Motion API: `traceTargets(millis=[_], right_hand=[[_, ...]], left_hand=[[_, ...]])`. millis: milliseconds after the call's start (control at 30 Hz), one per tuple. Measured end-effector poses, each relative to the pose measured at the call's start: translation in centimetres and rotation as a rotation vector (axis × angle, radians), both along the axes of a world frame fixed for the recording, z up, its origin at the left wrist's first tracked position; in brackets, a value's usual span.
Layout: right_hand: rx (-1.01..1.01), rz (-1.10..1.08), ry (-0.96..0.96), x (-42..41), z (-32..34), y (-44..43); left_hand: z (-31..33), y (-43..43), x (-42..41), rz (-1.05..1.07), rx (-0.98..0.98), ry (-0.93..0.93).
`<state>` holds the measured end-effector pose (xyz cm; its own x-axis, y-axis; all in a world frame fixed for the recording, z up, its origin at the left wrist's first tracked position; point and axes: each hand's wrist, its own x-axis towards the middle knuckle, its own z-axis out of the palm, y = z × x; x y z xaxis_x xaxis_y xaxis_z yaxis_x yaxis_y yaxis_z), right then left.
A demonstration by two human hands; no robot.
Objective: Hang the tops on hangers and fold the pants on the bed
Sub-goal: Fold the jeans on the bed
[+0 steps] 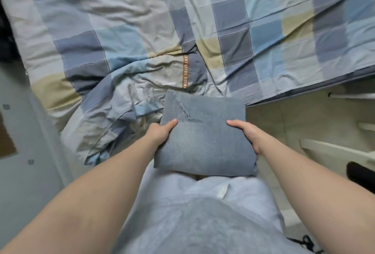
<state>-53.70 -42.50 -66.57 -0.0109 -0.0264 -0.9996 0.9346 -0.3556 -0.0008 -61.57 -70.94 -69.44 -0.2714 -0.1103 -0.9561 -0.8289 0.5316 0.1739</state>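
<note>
In the head view, the folded jeans (205, 132) are held as a thick bundle in front of the body, just off the near corner of the bed (263, 30). The bundle's 9 o'clock edge is gripped by the left hand (160, 132) and its 3 o'clock edge by the right hand (247, 134). Each thumb is laid on top; the fingers beneath are hidden. A loose diagonal flap is seen toward 11 o'clock on the bundle, and it could be sprung open if either grip were slackened. The right half is carried over the floor (284, 121), so a slip there would likely drop it off the bed. If it were set on the rumpled quilt (113, 99) at 10 o'clock, the fold could be tipped or skewed.
</note>
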Motion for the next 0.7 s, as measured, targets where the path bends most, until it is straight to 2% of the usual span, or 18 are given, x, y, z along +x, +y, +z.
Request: traceTargets(millis=[267,433,700], right_hand=[[0.291,-0.232,0.287,2.6,11.4,2.6],[0.489,-0.464,0.481,6.2,17.8,6.0],[0.707,-0.734,0.738,17.9,26.7,14.1]], left_hand=[[9.0,5.9,-3.1,-0.148,0.158,0.367],[15.8,12.9,-4.3,-0.335,0.304,0.607],[24.6,27.8,1.4,-0.538,0.582,0.794]])
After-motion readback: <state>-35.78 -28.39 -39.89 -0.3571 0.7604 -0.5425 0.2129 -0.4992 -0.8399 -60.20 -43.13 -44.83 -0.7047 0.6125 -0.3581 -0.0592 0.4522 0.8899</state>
